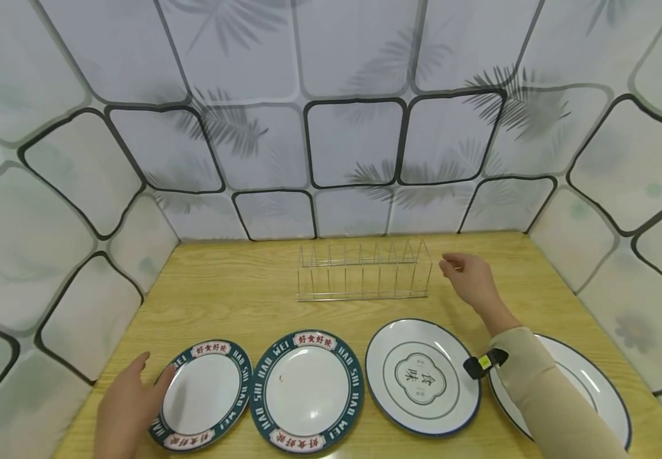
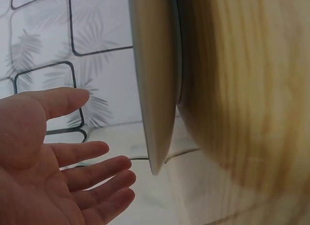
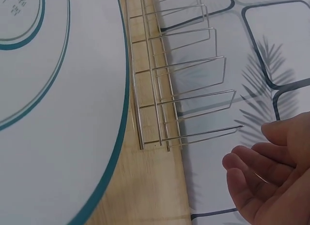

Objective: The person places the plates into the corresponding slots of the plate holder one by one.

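My left hand (image 1: 130, 405) hovers at the left edge of a green-rimmed plate (image 1: 205, 392), fingers spread and holding nothing. In the left wrist view that hand's palm faces the plate's edge (image 2: 157, 89), with a gap between them. A wire dish rack (image 1: 362, 297) stands at the back of the table, its slots holding nothing. Just off the rack's right end is my right hand (image 1: 471, 284), fingers loosely curled around nothing. The right wrist view has its fingertips near the rack's end wire (image 3: 203, 134).
Beside the first plate lies a second green-rimmed plate (image 1: 307, 392). Farther right are a blue-rimmed white plate (image 1: 385, 363) and another white plate (image 1: 586, 382), partly hidden by the right sleeve (image 1: 549, 389). Patterned cloth walls (image 1: 354, 146) enclose the wooden table (image 1: 233, 280).
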A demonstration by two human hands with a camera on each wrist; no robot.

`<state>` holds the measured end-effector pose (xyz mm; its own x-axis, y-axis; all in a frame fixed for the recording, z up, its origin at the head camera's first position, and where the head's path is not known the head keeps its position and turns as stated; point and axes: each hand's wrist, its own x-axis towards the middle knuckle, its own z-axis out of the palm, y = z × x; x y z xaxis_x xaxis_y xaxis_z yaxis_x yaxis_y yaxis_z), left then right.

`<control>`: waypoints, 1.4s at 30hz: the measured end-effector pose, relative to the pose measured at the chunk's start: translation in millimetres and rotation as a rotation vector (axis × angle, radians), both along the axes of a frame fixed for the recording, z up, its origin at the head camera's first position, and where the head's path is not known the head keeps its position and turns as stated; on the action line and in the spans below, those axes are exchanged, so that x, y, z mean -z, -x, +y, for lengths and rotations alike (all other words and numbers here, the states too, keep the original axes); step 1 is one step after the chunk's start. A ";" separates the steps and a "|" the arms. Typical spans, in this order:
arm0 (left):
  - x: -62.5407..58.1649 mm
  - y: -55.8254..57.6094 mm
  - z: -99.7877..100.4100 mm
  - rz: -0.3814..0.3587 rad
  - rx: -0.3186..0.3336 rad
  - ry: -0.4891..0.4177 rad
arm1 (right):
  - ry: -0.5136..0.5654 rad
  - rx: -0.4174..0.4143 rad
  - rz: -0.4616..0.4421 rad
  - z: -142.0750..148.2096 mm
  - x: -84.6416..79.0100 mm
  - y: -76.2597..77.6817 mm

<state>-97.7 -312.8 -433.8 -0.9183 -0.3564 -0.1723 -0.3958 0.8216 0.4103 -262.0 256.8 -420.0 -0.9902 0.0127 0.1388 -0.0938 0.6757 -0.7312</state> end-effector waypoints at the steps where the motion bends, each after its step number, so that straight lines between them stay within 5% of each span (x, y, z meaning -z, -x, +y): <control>1: 0.9 -0.5 -1.5 -0.009 -0.018 -0.011 | 0.003 -0.001 -0.003 -0.5 0.4 0.2; 7: 6.0 -2.5 -8.0 -0.055 -0.113 -0.047 | 0.007 -0.007 -0.011 -3.3 2.4 0.9; 18: 17.2 -5.7 -18.4 -0.132 -0.124 -0.076 | -0.002 -0.025 0.015 -5.8 2.8 2.7; 29: 17.0 -1.4 -17.2 -0.141 -0.070 -0.109 | 0.003 0.033 0.046 -5.7 1.3 5.7; 42: 19.1 0.5 -17.2 -0.164 -0.041 -0.151 | 0.018 -0.020 0.030 -11.6 8.1 11.9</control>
<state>-98.2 -330.0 -452.9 -0.8591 -0.3512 -0.3724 -0.4988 0.7376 0.4551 -273.8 245.2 -428.1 -0.9857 -0.0039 0.1684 -0.1290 0.6599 -0.7402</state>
